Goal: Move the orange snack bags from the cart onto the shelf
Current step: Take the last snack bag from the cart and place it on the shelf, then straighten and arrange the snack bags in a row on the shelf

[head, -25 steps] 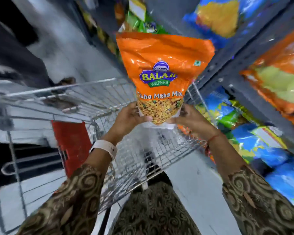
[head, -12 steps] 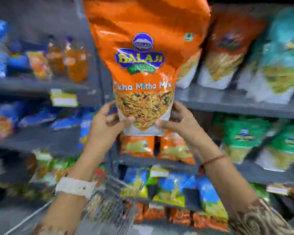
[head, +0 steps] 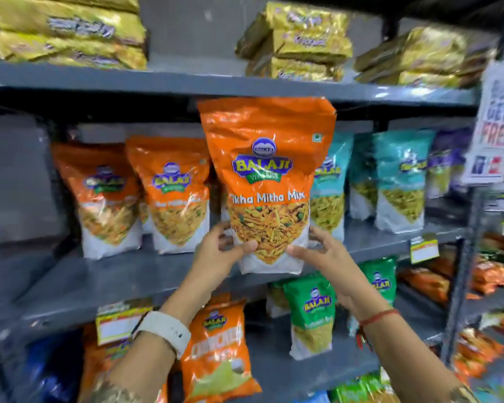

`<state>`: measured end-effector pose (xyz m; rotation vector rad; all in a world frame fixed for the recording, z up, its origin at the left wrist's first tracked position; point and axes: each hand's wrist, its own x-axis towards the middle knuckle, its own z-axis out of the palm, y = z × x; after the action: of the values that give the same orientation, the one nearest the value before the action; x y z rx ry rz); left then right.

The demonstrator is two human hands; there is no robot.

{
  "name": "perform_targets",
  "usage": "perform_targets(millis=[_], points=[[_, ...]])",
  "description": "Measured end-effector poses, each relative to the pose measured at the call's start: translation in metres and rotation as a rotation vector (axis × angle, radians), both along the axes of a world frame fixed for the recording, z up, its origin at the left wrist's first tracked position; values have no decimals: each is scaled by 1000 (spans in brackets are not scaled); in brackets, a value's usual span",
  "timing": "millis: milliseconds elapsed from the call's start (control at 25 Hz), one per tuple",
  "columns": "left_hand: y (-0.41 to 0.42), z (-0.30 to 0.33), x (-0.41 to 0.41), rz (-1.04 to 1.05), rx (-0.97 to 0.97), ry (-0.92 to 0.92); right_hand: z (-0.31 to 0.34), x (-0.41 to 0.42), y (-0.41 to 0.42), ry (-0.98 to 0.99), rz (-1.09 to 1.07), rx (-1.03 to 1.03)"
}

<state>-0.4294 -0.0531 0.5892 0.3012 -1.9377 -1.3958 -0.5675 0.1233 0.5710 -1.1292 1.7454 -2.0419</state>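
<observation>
An orange snack bag (head: 266, 170) labelled Tikha Mitha Mix is held upright in front of the middle grey shelf (head: 134, 274). My left hand (head: 220, 251) grips its lower left corner and my right hand (head: 317, 254) grips its lower right corner. The bag's bottom hangs at the shelf's front edge, its top just under the shelf above. Two matching orange bags (head: 175, 196) (head: 105, 199) stand on the same shelf to the left. The cart is out of view.
Teal bags (head: 402, 181) stand on the shelf to the right. Gold packs (head: 306, 39) lie on the top shelf. Green (head: 314, 312) and orange bags (head: 218, 350) fill the lower shelf. A paper offer sign (head: 495, 126) hangs on the right upright.
Both hands have carried the bag from above the cart up to the middle shelf. The view has swung from the cart to the shelving, and the cart has left the frame.
</observation>
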Motion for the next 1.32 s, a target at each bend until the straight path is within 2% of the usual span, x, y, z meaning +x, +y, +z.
perform_targets(millis=[200, 440, 800, 880, 1000, 1160, 1320], points=[[-18, -8, -73, -49, -37, -118, -13, -60, -12, -24, -91, 39], [-31, -18, -120, -111, -4, -186, -26, -94, -23, -17, -182, 92], [-30, -20, -134, -135, -13, -212, -26, -103, -22, 85, -402, 224], [-30, -16, -122, -99, -16, -212, -24, -95, -21, 139, -564, 194], [-35, -6, -82, 79, -49, -160, -11, -67, -26, 220, -706, -4], [-48, 14, 6, 312, -56, 6, 20, 4, -57, 248, -516, -225], [-67, 29, 88, 511, -40, 129, 47, 76, -104, 191, -225, -293]])
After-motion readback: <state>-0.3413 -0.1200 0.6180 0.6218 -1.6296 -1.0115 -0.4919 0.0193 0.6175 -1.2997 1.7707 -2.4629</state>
